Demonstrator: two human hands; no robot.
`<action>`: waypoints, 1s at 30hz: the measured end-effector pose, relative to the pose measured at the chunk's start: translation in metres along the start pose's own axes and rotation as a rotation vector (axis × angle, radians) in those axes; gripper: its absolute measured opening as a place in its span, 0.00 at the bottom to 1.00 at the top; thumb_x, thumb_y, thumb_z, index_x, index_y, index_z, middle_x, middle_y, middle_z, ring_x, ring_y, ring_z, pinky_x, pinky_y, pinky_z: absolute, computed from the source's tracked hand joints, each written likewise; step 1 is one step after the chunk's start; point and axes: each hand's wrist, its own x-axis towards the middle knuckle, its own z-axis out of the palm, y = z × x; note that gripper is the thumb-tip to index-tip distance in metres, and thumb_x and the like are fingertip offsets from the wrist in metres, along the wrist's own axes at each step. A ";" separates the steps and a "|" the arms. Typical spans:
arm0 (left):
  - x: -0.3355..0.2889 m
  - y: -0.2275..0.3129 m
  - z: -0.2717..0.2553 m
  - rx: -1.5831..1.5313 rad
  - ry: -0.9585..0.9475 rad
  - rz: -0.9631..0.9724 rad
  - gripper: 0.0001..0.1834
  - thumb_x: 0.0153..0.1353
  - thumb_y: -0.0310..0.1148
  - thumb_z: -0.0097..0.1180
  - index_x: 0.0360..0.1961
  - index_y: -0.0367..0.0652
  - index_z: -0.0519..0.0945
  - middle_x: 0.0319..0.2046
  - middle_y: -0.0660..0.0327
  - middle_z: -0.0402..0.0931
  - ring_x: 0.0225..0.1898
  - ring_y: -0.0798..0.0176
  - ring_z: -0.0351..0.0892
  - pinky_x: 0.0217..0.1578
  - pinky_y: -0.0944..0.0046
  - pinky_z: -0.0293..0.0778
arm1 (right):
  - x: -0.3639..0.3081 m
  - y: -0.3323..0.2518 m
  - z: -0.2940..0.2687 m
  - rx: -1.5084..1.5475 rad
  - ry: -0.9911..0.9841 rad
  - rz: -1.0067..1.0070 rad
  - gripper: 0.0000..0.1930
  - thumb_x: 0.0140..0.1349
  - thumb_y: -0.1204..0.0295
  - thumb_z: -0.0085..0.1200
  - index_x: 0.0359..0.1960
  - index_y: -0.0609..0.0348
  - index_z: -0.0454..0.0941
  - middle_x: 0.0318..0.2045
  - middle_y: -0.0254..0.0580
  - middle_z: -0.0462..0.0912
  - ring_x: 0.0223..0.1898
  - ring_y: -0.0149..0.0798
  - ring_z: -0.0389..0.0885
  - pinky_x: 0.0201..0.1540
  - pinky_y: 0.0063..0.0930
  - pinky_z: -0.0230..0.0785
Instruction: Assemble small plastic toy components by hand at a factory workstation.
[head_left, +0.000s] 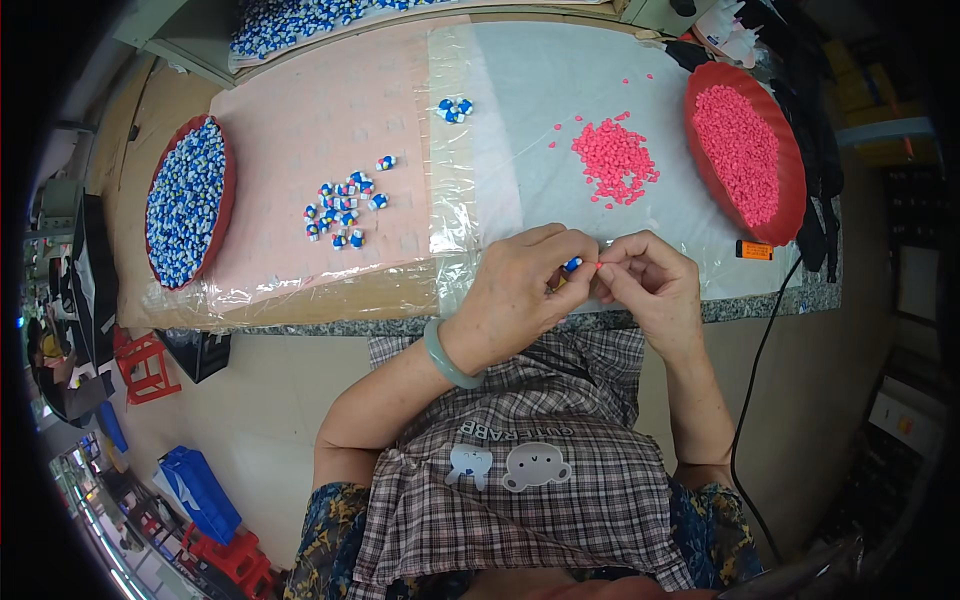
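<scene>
Two bare hands work close together over the near edge of a desk (pixel 820 297), elbows bent, forearms angled inward; the left hand (pixel 520 285), fingers curled, grips one blue-and-white piece (pixel 572 265) by thumb and fingers; the right hand (pixel 655 288), thumb and forefinger pinched together, has one pink piece (pixel 599 266) at its fingertips; whether the two pieces touch cannot be told; beyond lie roughly fifteen figures (pixel 348 204) at left, a cluster (pixel 455 110) of about four, one pink heap (pixel 612 160) and two filled red bowls, left (pixel 230 185) and right (pixel 785 130).
</scene>
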 end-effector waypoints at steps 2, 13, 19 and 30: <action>0.000 0.001 0.002 -0.012 0.024 0.012 0.04 0.60 0.25 0.63 0.36 0.39 0.81 0.30 0.61 0.80 0.21 0.71 0.75 0.22 0.70 0.70 | -0.001 0.004 0.000 0.044 -0.006 -0.048 0.04 0.66 0.82 0.56 0.41 0.65 0.76 0.31 0.38 0.83 0.30 0.26 0.81 0.32 0.19 0.75; -0.009 0.004 -0.014 -0.051 0.006 -0.093 0.07 0.63 0.24 0.64 0.41 0.36 0.83 0.33 0.61 0.82 0.24 0.77 0.73 0.24 0.73 0.69 | 0.002 0.007 -0.011 0.245 -0.136 0.115 0.04 0.64 0.76 0.60 0.36 0.62 0.77 0.26 0.34 0.80 0.23 0.23 0.76 0.25 0.17 0.68; -0.015 -0.010 -0.033 -0.474 0.087 -0.327 0.10 0.64 0.22 0.62 0.46 0.34 0.84 0.41 0.60 0.82 0.37 0.72 0.80 0.37 0.72 0.77 | 0.004 0.009 -0.011 -0.022 -0.193 0.326 0.04 0.64 0.75 0.61 0.34 0.61 0.78 0.24 0.32 0.80 0.22 0.21 0.75 0.24 0.17 0.67; -0.028 -0.012 -0.035 -0.617 0.075 -0.320 0.11 0.66 0.20 0.58 0.48 0.30 0.81 0.43 0.56 0.81 0.43 0.69 0.83 0.44 0.71 0.80 | 0.012 0.001 -0.006 -0.174 -0.208 0.442 0.04 0.64 0.76 0.59 0.32 0.61 0.78 0.24 0.31 0.80 0.22 0.22 0.76 0.24 0.17 0.68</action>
